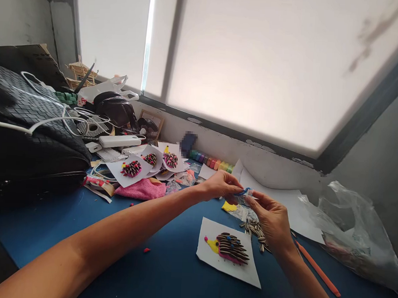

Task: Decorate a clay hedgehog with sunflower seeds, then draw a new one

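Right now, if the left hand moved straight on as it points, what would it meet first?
Beyond the blue piece it holds, the left hand would probably meet the right hand; depth is unclear.

Blue clay packet [246, 191] — between fingers [257, 207]

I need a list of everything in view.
wrapped piece: 1, blue, held
hedgehog card: 1, white, front
seeds: many, striped, behind card
lump: 1, yellow, centre
stick: 1, orange, right
plastic bag: 1, clear, right
paper: uncounted, white, right
other cards: several, white, left
cloth: 1, pink, left
blocks: several, multicoloured, back
woven bag: 1, black, left
clutter: uncounted, mixed, left
blinds: 2, white, back
table: 1, blue, beneath
left hand: 1, bare, centre
right hand: 1, bare, centre
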Action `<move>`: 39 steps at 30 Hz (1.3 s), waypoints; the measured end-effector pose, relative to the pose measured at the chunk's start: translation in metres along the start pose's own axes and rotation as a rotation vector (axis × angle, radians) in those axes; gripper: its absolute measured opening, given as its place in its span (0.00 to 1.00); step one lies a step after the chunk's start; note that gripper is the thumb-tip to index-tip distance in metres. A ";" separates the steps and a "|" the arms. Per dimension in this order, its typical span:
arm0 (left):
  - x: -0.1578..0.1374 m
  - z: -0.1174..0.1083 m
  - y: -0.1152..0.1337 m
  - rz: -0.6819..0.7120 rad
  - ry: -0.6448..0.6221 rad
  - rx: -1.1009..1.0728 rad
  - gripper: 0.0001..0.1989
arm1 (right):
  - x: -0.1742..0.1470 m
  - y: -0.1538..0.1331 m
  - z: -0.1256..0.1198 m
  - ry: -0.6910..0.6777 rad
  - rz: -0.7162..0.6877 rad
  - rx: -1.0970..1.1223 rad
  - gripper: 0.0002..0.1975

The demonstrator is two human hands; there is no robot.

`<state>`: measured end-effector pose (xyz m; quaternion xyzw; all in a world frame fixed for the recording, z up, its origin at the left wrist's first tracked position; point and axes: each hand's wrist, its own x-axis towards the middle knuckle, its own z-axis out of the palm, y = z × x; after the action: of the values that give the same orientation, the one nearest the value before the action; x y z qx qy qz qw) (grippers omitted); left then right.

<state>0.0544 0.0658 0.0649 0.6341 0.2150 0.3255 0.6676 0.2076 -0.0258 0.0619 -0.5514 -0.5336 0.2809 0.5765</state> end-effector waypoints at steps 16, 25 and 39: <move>-0.005 -0.002 0.011 0.001 -0.160 0.174 0.03 | -0.006 -0.010 0.000 0.053 -0.214 -0.411 0.24; 0.002 -0.008 0.002 0.010 -0.042 0.125 0.07 | -0.006 -0.005 0.002 0.049 -0.289 -0.475 0.26; 0.003 0.002 -0.002 0.024 -0.055 0.036 0.07 | -0.006 -0.010 0.001 0.101 -0.414 -0.647 0.21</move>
<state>0.0578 0.0663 0.0634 0.6573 0.1945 0.3120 0.6578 0.2030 -0.0331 0.0691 -0.5985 -0.6657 -0.0519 0.4426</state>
